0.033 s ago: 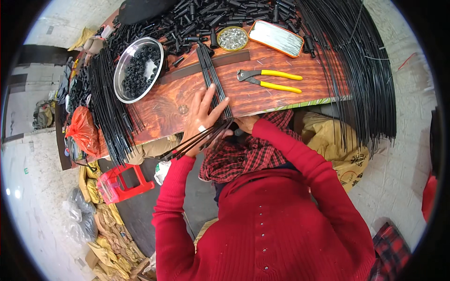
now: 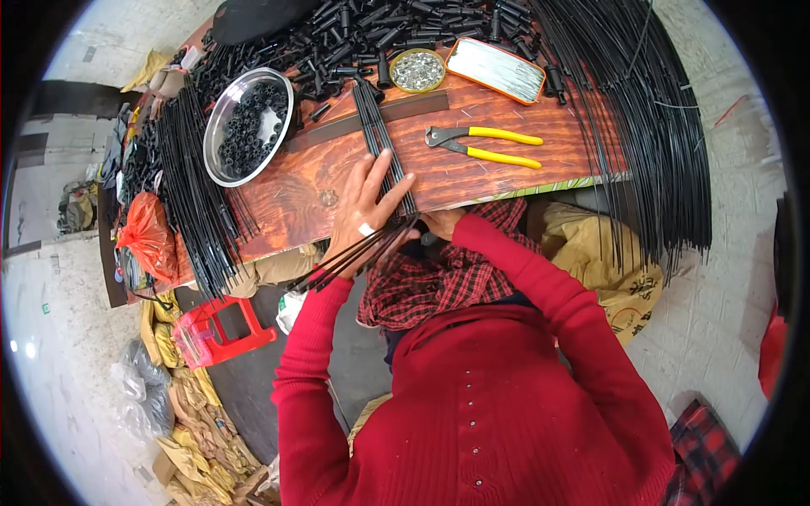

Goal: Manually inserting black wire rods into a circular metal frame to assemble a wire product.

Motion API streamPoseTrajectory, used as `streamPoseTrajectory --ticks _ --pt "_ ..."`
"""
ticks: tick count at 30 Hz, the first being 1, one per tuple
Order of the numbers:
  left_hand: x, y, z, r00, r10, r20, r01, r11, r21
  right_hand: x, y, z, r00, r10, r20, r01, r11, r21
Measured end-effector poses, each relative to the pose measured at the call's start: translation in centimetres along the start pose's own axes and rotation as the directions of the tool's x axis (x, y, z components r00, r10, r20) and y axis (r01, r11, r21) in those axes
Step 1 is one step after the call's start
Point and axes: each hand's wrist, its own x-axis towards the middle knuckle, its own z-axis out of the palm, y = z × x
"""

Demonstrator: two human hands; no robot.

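A bundle of thin black rods (image 2: 377,122) runs down the wooden tabletop towards its front edge. My left hand (image 2: 359,207) lies over the bundle with its upper fingers stretched and spread. Several dark rods (image 2: 359,251) fan out across its thumb side and over the wrist. A small white patch wraps one of its fingers. At the table's edge my right hand (image 2: 442,223) is closed at the point where the rods meet; its fingertips are partly hidden. Yellow-handled end-cutting pliers (image 2: 485,145) lie open to the right of the bundle.
A metal bowl (image 2: 211,156) holds black rings. Behind are a pile of black tubes (image 2: 405,25), a round dish of small metal pieces (image 2: 418,70) and an orange-rimmed tray of pale pins (image 2: 496,69). Long black rods hang off both table sides. A red stool (image 2: 224,333) stands below left.
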Motion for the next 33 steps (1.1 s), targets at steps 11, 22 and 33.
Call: streamPoseTrajectory --ticks 11,22,33 --pt "1.6 -1.3 1.5 0.996 0.082 0.048 -0.088 0.983 0.161 0.4 3.4 4.8 0.999 0.045 0.016 -0.040 0.973 -0.229" --pt "1.1 -0.7 1.3 0.998 0.023 -0.054 -0.013 0.985 0.173 0.9 0.8 1.9 0.964 0.184 0.191 -0.065 0.863 -0.501" --pt "1.9 -1.0 0.8 1.000 0.000 0.003 -0.001 0.997 0.077 2.1 -1.5 1.3 0.911 0.343 0.228 -0.357 0.934 0.019"
